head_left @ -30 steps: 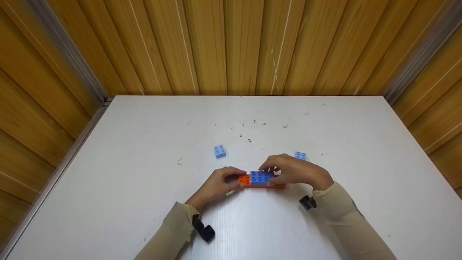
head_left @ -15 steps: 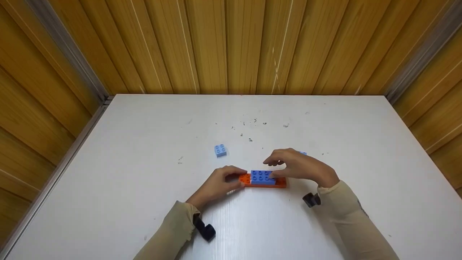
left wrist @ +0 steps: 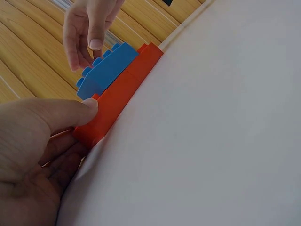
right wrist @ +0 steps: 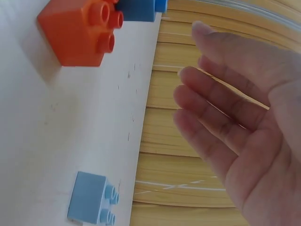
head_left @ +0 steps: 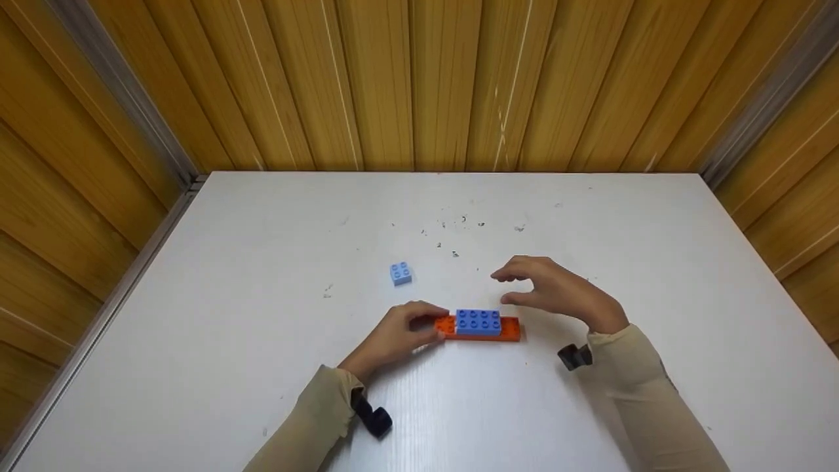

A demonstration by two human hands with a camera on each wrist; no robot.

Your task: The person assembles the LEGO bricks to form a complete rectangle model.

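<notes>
My left hand (head_left: 393, 335) pinches the left end of a long orange toy-brick base (head_left: 510, 330) lying on the white table. In the left wrist view, my thumb presses the near side of that orange base (left wrist: 123, 93), which shows a seam partway along. A blue eight-stud building brick (head_left: 478, 328) sits on top, across its middle, with orange studs showing at both ends. Up and to the right of the bricks, my right hand (head_left: 557, 288) is raised with nothing in it, thumb and fingers spread apart. The right wrist view shows its empty palm (right wrist: 254, 155).
A light blue four-stud brick (head_left: 400, 274) lies behind the orange base, to the left. Another light blue brick (right wrist: 88, 197) appears in the right wrist view. Yellow wood-look panels (head_left: 432, 85) rise behind the table (head_left: 262, 262).
My right hand has let go of the blue brick and moved up and right, covering the right-hand light blue brick in the head view. My left hand stays on the orange base.
</notes>
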